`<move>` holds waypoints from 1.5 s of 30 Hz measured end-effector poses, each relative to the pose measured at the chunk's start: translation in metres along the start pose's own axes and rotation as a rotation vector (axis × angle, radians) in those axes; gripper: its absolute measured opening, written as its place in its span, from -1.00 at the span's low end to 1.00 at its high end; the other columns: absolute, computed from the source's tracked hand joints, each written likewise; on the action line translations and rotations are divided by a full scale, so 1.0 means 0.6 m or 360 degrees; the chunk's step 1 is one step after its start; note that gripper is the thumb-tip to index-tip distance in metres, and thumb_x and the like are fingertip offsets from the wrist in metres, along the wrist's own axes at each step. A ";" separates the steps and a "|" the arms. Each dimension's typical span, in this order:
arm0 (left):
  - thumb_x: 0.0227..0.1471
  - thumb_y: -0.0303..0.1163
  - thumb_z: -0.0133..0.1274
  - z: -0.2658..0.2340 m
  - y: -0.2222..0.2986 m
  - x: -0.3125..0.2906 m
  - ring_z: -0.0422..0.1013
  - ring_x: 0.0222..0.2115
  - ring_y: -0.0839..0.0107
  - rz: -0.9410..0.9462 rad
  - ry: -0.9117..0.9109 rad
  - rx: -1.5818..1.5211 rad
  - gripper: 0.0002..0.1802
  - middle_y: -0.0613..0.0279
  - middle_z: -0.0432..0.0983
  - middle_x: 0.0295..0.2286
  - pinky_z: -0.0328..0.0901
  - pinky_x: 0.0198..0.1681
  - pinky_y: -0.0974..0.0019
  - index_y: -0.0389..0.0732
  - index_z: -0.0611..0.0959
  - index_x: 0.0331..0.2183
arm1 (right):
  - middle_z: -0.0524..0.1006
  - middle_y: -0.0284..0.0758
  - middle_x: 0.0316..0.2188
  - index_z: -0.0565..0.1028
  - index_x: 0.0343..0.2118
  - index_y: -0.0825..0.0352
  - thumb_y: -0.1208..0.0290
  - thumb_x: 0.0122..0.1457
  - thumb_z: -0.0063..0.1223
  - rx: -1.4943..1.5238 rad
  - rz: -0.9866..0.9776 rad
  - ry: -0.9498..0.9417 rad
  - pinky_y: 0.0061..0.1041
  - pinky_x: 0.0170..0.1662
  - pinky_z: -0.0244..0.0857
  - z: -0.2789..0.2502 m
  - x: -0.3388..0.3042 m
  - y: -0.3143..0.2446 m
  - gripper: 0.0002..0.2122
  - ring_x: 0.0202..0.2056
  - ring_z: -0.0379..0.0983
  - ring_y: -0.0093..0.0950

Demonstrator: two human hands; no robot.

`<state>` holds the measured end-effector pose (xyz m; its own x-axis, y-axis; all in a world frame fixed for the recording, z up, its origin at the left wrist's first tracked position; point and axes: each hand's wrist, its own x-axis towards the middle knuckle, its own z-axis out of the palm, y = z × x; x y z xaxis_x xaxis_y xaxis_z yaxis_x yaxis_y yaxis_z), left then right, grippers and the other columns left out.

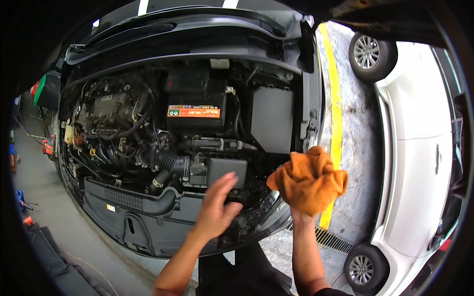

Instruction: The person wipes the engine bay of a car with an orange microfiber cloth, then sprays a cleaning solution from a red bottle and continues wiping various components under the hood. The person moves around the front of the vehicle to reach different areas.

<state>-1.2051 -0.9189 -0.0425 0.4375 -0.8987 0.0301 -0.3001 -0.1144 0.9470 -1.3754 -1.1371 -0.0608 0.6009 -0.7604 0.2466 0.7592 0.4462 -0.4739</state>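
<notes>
My left hand [217, 208] hovers over the front of a car's engine bay, fingers stretched out and thumb apart, with nothing in it. Just beyond its fingertips lies a black box-shaped cover [227, 171], joined on its left to a ribbed air hose [172, 163]. A crumpled orange-brown cloth [312, 180] is in my right hand [302, 216] above the car's right-hand edge; the cloth hides the fingers. Past the cloth is a large flat grey cover [272, 118]. A black battery [195, 126] with an orange label sits mid-bay.
The engine [106, 111] with hoses and wires fills the left of the bay. A black plastic front panel [138, 202] runs along the near edge. To the right, a white car [414, 148] stands beyond a yellow floor line [333, 93] and a drain grate [335, 241].
</notes>
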 end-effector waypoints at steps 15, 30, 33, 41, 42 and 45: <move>0.43 -0.23 -0.07 -0.182 -0.269 -0.380 0.11 0.38 -0.17 -0.1052 0.1113 0.1016 -0.41 -0.17 0.14 0.38 0.00 0.41 -0.12 -0.31 0.37 0.34 | 0.17 0.08 0.43 0.55 0.10 0.33 0.09 0.27 0.13 -0.4135 -0.0648 -0.0282 0.15 0.45 -0.07 -0.146 0.395 0.156 -0.54 0.48 -0.01 0.10; 0.42 -0.14 -0.07 -0.151 -0.384 -0.458 -0.13 0.48 -0.20 -0.1269 0.0940 0.1786 -0.35 -0.24 -0.14 0.47 -0.17 0.48 -0.30 -0.33 0.33 0.34 | 0.44 -0.06 0.18 0.59 0.12 0.24 0.31 0.25 0.22 -0.3874 -0.0440 -0.0074 -0.10 0.25 0.26 -0.132 0.277 0.129 -0.63 0.28 0.28 -0.08; 0.39 -0.16 -0.02 -0.153 -0.386 -0.454 -0.15 0.48 -0.24 -0.1212 0.0963 0.1770 -0.34 -0.27 -0.14 0.47 -0.20 0.48 -0.32 -0.33 0.33 0.34 | 0.46 0.00 0.06 0.55 0.00 0.38 0.44 0.31 0.13 -0.3447 -0.0088 0.0047 -0.09 0.13 0.37 -0.091 0.260 0.201 -0.75 0.06 0.45 -0.07; 0.23 -0.17 0.16 -0.154 -0.381 -0.452 -0.16 0.47 -0.26 -0.1329 0.0954 0.1674 -0.20 -0.30 -0.15 0.46 -0.23 0.49 -0.32 -0.30 0.31 0.36 | 0.33 -0.04 0.39 0.39 0.38 0.06 -0.02 0.47 -0.10 -0.3684 -0.0276 -0.1365 0.16 0.46 -0.06 0.094 0.384 0.510 -0.49 0.49 0.06 -0.04; 0.23 -0.17 0.16 -0.153 -0.379 -0.451 -0.16 0.47 -0.26 -0.1338 0.0960 0.1657 -0.20 -0.30 -0.15 0.46 -0.23 0.49 -0.32 -0.30 0.31 0.36 | 0.31 -0.08 0.41 0.37 0.40 -0.01 -0.06 0.50 -0.18 -0.3625 -0.0125 -0.1356 0.17 0.46 -0.07 0.096 0.405 0.534 -0.49 0.49 0.06 -0.06; 0.24 -0.15 0.17 -0.154 -0.378 -0.454 -0.15 0.47 -0.26 -0.1288 0.0983 0.1655 -0.20 -0.30 -0.13 0.45 -0.23 0.48 -0.37 -0.28 0.31 0.37 | 0.32 -0.06 0.40 0.39 0.38 -0.01 0.00 0.53 -0.25 -0.3435 0.0052 -0.1280 0.18 0.44 -0.02 0.078 0.434 0.557 -0.54 0.46 0.11 -0.03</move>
<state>-1.1780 -0.6089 -0.2359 0.9887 -0.1498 -0.0049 -0.1480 -0.9811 0.1243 -0.9534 -1.1640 -0.1154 0.9603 -0.2450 0.1332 -0.2081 -0.9475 -0.2429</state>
